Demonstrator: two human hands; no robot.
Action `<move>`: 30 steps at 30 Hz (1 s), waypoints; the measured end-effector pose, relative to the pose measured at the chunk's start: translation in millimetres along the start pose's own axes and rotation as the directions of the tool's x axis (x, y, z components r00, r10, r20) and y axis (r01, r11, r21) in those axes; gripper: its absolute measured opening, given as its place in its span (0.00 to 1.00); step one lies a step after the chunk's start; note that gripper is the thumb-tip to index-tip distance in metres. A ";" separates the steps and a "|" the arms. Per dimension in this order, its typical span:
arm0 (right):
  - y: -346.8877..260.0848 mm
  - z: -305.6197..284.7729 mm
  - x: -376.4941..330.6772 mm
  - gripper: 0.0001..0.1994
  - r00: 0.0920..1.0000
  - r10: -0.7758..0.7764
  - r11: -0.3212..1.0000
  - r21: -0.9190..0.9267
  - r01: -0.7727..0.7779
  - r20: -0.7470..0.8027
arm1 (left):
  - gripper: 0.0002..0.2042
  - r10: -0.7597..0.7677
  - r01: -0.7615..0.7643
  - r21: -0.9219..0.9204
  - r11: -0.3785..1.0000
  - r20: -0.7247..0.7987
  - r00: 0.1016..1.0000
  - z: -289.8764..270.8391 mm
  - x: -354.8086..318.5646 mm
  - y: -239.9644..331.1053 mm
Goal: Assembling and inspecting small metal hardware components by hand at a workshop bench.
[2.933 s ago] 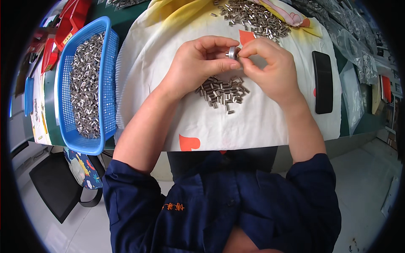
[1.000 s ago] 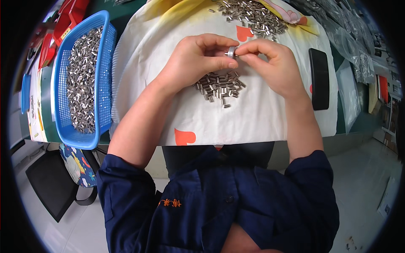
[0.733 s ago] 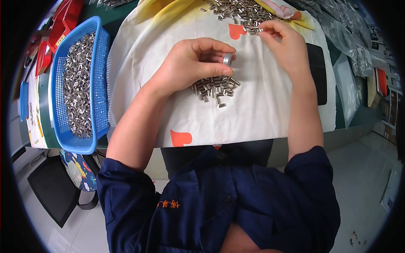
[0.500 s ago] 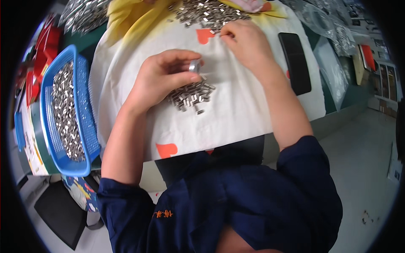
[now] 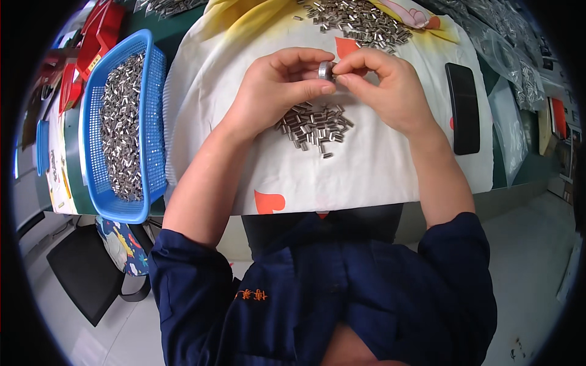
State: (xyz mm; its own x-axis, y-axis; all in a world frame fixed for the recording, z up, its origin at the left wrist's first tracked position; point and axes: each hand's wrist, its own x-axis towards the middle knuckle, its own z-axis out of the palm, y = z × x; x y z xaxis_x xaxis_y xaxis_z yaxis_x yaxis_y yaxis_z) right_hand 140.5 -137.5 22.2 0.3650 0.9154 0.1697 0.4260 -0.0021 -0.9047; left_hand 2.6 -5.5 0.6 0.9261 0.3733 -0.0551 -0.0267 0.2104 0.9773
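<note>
White cloth [image 5: 378, 177] is covering the bench. Left hand [image 5: 278, 91] and right hand [image 5: 384, 85] are pinching a small silver metal ring [image 5: 325, 70]; grey metal pins [image 5: 314, 126] at 6 o'clock, more pins [image 5: 360, 18] at 12 and a blue basket [image 5: 149, 122] at 9 are waiting.

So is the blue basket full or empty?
Partly full: the blue basket holds a layer of small metal pieces, with blue mesh showing along its sides.

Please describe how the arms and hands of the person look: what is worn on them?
Both hands, left hand and right hand, are bare, without gloves, rings or watch. The forearms are bare too. Dark navy sleeves are pushed up to about the elbows. The jacket has a small orange embroidered mark on the chest.
</note>
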 end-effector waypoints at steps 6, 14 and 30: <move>-0.8 11.7 -0.1 0.04 0.993 -0.065 0.996 -0.068 0.058 -0.101 | 0.16 -0.002 0.002 0.005 1.000 -0.005 1.000 -1.9 -2.7 0.4; -4.9 4.8 -0.8 0.05 0.984 -0.168 0.949 -0.280 0.143 -0.067 | 0.17 -0.004 0.005 0.032 0.999 -0.042 0.999 -0.5 -0.6 -0.7; 21.1 -61.0 -0.3 0.05 0.984 0.176 0.776 -0.618 -0.127 0.019 | 0.16 -0.092 0.085 0.087 0.993 0.078 0.993 -1.5 -5.4 5.1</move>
State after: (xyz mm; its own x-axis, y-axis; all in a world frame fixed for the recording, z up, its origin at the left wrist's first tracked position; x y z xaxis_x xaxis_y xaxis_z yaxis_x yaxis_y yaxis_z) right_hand 199.8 -162.3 26.9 0.4183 0.9083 0.0004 0.7957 -0.3663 -0.4823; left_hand -3.0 -5.1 5.6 0.9511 0.2810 -0.1282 0.0848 0.1616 0.9832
